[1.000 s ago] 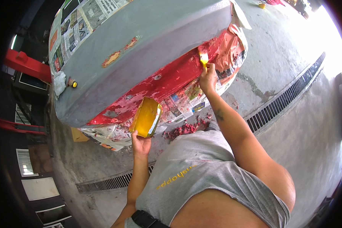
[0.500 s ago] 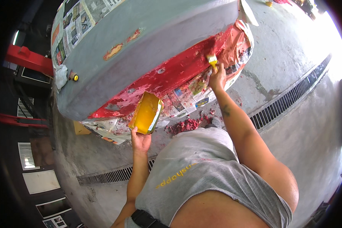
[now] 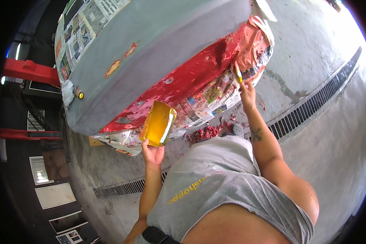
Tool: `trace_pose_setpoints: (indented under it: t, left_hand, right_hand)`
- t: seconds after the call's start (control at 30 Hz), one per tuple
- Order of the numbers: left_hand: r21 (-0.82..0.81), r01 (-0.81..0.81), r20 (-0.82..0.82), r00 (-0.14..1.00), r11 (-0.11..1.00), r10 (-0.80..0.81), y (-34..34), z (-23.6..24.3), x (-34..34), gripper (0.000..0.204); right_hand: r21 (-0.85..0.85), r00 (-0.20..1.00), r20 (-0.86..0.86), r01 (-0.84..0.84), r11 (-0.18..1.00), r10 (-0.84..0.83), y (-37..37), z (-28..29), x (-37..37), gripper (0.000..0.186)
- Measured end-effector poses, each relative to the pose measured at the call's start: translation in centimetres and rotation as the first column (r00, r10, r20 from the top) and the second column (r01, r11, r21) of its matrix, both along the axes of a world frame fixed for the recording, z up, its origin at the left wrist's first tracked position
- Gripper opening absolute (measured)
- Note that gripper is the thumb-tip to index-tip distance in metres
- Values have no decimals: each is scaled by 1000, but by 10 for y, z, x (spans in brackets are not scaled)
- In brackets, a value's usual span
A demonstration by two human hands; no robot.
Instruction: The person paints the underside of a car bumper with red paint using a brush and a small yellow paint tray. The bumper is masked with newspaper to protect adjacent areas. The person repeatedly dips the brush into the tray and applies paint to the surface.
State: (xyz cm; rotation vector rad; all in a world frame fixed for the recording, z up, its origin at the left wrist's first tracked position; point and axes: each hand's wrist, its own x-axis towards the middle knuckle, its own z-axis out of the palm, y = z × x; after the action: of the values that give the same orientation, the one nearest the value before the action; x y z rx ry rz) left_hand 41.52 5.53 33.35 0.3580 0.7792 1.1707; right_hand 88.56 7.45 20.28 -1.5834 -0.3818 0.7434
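My left hand (image 3: 153, 154) grips the lower end of a cut-open yellow container (image 3: 159, 124), its hollow facing up, amber-coloured inside. My right hand (image 3: 248, 95) is closed around the yellow handle of a paintbrush (image 3: 238, 75). The bristles point away from me, against or close to the right end of the red lower strip (image 3: 187, 77) of a grey car body panel (image 3: 158, 44); whether they touch cannot be told. Wrinkled patches and pale bare spots show on the red strip. The container is held in front of the strip's left part.
Newspaper masking (image 3: 209, 95) hangs below the strip, with reddish paper (image 3: 251, 42) at the right end. Red flakes (image 3: 205, 133) lie by my shoe (image 3: 238, 130). A floor drain grate (image 3: 305, 107) crosses the concrete; red lift arms (image 3: 30, 72) stand at left.
My right hand and the paintbrush have shifted right and toward me, to the strip's lower right edge. My left hand still holds the container in nearly the same place.
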Motion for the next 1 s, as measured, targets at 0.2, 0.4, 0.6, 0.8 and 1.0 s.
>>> trace_pose_setpoints:
  t: [0.2,0.4,0.6,0.8,1.0]
  left_hand:
    - [3,10,-38,999,1000,-10,2,7,15,63]
    - [21,16,-34,999,1000,-16,2,13,36,66]
    - [19,-5,-23,1000,1000,6,-3,10,50,67]
    - [3,-1,-31,1000,1000,1,-4,6,55,66]
    - [53,25,-27,999,998,-24,-3,6,60,65]
  right_hand:
    - [292,902,345,160,943,-260,41,74,52,20]
    - [112,831,538,94,989,-139,57,65,70,23]
    - [-218,969,228,-40,975,91,14,43,30,26]
    - [290,775,597,31,956,-206,33,101,49,21]
    - [-181,825,563,70,981,45,24,104,55,23]
